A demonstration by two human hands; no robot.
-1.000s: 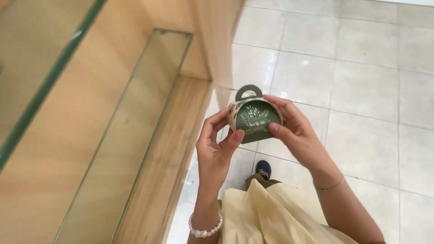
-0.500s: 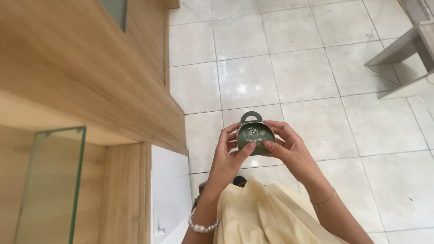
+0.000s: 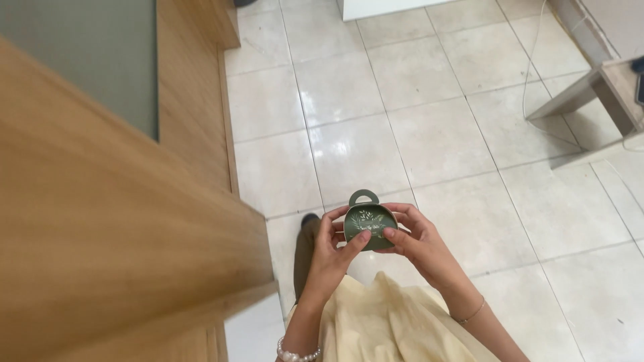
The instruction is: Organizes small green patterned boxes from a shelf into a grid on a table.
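Wooden counter [image 3: 100, 221] filling the 9 o'clock side. Left hand [image 3: 330, 251] and right hand [image 3: 419, 245] both curling fingers closed around a small round green box [image 3: 367, 224], centre, over the tiled floor [image 3: 416, 121].

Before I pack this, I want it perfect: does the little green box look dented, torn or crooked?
Nothing stands out. The small green box sits level between the left hand and right hand, its loop handle upright and unbent.
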